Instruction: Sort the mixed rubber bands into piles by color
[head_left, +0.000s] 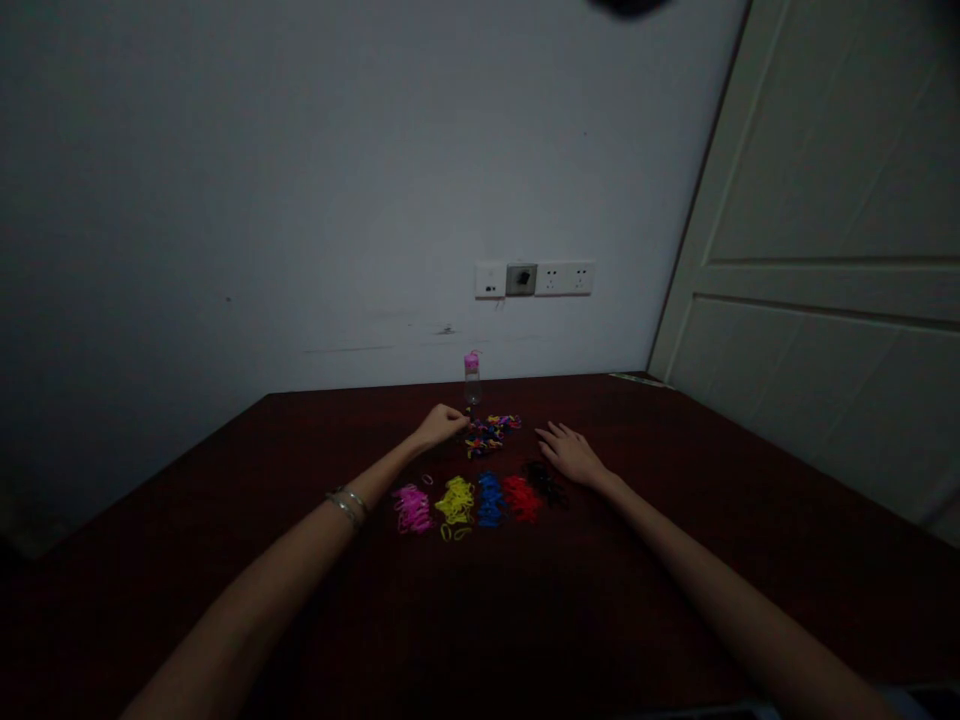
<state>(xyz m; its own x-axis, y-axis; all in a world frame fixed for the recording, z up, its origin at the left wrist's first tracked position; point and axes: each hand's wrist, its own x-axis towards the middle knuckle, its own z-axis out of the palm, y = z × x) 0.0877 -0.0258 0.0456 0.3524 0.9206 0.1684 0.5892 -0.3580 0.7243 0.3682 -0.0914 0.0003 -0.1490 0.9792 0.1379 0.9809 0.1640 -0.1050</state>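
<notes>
At the left edge of a mixed-colour pile of small elastic bands, my left hand has its thumb and fingers pinched together. Whatever lies in that pinch is too small and dark to make out. My right hand rests on the table with its fingers spread, right of the mixed pile and holding nothing. Nearer to me lie sorted heaps in a row: pink bands, yellow bands, blue bands, red bands and black bands. The black heap lies just below my right hand.
A clear bottle with a pink cap stands behind the mixed pile. The dark red table reaches back to a pale wall with a row of sockets. A white panelled door stands on the right.
</notes>
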